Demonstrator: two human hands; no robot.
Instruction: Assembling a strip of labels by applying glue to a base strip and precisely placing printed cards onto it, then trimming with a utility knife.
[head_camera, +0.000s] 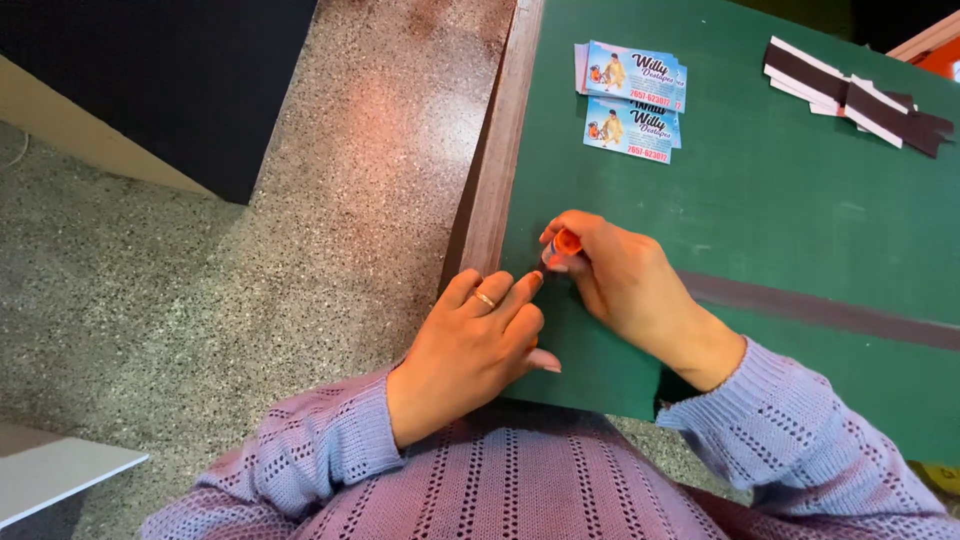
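Two hands on smooth green board (760, 200): right hand (620, 280) gripping small orange cap (566, 243), left hand (475, 345) flat, released.

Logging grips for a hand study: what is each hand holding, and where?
The right hand pinches a small orange object at its fingertips; its kind is unclear. The left hand rests flat, holding nothing.

Operator wears a lilac open-knit long-sleeved sweater (520, 490) with ribbed cuffs; a thin gold ring (485, 298) encircles one left-hand (470, 345) finger.
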